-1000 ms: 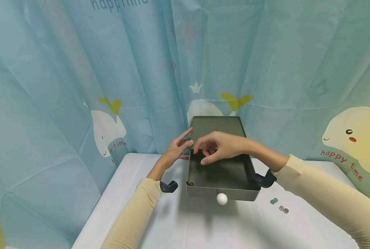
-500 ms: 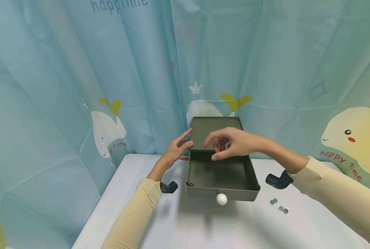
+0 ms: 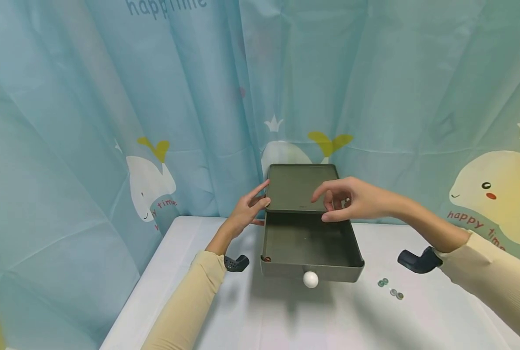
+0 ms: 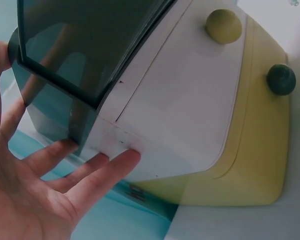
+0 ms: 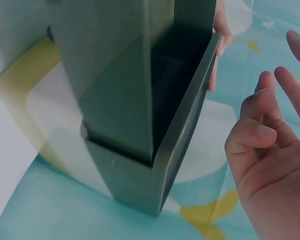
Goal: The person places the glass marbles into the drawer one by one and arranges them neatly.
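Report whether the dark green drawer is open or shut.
Open: in the head view, the drawer juts out uncovered from beneath the cabinet top.

From above, the head view faces forward and down over the worktop [image 3: 242, 318] to the curtain [image 3: 312, 78], far enough back for left hand [image 3: 245, 209], right hand [image 3: 351, 197] and box [image 3: 291, 187]. The wrist views are close and tilted, left from the box's left, right from its right; all three share the box.

The drawer [image 3: 282, 270] is showing dark olive, its knob [image 3: 310, 279] white. Behind the drawer, a blue-green curtain [image 3: 207, 97] is displaying yellow-tailed pale whales [image 3: 148, 182]; around the drawer, the worktop [image 3: 247, 321] is looking white.
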`<state>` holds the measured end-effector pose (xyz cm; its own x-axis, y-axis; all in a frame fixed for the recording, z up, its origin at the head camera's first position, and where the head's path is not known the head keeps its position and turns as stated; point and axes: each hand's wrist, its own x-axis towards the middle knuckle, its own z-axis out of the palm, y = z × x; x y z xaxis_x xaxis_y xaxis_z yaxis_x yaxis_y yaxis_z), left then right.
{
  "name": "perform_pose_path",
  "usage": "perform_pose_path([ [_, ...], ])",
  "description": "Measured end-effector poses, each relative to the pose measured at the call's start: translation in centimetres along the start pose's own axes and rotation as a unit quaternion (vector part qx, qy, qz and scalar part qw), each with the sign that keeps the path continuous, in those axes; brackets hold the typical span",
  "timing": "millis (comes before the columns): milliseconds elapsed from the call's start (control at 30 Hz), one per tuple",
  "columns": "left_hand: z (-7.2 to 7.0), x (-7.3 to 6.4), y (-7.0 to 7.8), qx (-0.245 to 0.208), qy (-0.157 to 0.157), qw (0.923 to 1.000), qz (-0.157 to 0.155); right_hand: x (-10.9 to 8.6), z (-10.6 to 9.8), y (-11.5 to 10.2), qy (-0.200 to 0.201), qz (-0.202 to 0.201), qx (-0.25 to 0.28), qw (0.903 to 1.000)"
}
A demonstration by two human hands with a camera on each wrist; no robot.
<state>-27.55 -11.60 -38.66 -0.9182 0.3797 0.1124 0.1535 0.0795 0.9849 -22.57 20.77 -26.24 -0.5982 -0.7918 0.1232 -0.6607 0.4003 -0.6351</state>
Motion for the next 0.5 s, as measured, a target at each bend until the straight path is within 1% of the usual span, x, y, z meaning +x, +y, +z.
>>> perform_pose_path([
  [267,0.1,-0.1,0.0,0.001,0.005,1.0,0.0,-2.5,-0.7,0.7,0.036,0.002,0.014,0.9992],
  [500,0.0,-0.1,0.0,-0.001,0.001,1.0,0.002,-4.8,-1.2,1.6,0.064,0.028,0.017,0.9974],
])
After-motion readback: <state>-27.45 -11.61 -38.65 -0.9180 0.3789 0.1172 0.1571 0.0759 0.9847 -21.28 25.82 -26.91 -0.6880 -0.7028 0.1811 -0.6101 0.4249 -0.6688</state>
